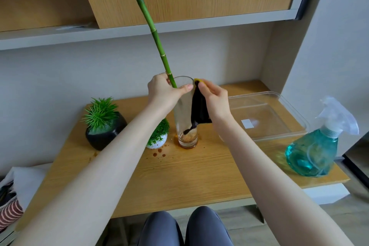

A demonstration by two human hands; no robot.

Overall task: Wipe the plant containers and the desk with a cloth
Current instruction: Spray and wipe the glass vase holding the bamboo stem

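While the left hand [166, 91] curls round the rim of the tall glass [184, 112], thumb laid along its near lip and fingers by the bamboo stalk [153, 32] that leans out of it, the right hand [213, 97] pinches a dark cloth [199, 109] with a yellow edge against the glass's right side, the cloth hanging down the wall toward the base. The glass stands upright near the middle of the desk [179, 175], with brownish residue in its bottom and a brown ring and several drips [159, 152] on the wood just beside it. No writing can be read anywhere; the one label, a blank white sticker [247, 123], sits in the clear tray [265, 115] to the right. Counted: one glass, one stalk, one cloth, one tray, one blue spray bottle [317, 150] at the desk's right edge, and two small plants left of the glass, one in a black pot [105, 136] and one in a white pot [156, 143], the white one nearer the glass
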